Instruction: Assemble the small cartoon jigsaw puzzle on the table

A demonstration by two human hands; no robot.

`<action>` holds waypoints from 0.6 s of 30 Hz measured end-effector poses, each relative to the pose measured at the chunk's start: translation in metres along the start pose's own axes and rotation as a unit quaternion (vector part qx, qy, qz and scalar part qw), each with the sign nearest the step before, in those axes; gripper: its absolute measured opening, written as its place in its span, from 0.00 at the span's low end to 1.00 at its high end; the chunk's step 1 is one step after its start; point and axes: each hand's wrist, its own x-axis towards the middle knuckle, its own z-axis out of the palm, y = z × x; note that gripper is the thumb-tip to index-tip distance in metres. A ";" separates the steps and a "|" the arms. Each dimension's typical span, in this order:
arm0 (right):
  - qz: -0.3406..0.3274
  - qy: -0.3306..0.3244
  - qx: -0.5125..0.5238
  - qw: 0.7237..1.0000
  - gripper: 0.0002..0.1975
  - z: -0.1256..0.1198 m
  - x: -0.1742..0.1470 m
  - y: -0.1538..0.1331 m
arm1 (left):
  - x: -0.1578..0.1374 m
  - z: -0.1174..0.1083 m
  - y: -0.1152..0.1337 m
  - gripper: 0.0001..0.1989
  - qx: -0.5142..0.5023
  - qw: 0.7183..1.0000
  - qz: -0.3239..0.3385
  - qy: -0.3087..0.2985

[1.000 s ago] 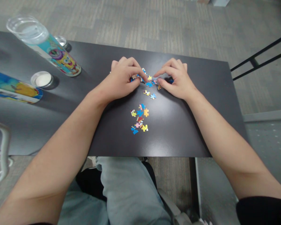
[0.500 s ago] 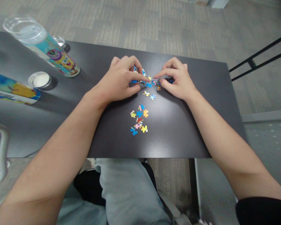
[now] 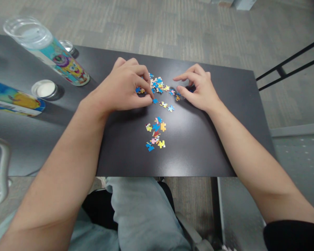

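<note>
We seem to be singling out a blue jigsaw piece (image 3: 155,101) on the counter (image 3: 199,146) near the puzzle pile (image 3: 157,83), our left hand's (image 3: 125,86) fingers narrow at that piece's edge, grip unclear, our right hand's (image 3: 201,86) parted, the next move likely needing a light touch.

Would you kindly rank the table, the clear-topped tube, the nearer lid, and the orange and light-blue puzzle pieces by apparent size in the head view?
1. Table
2. Clear-topped tube
3. Nearer lid
4. Orange puzzle piece and light-blue puzzle piece: too alike to rank
</note>
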 end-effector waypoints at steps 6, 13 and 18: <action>0.020 0.007 -0.016 1.000 0.29 0.010 0.001 0.011 | 0.002 0.004 -0.002 0.20 -0.006 0.997 -0.063 0.046; 0.005 -0.012 -0.016 1.000 0.29 0.003 -0.001 0.003 | -0.003 0.010 -0.025 0.30 -0.007 0.997 -0.068 0.037; -0.003 -0.006 -0.014 1.000 0.25 0.007 0.000 0.008 | -0.008 0.011 -0.026 0.41 -0.015 0.998 -0.055 0.011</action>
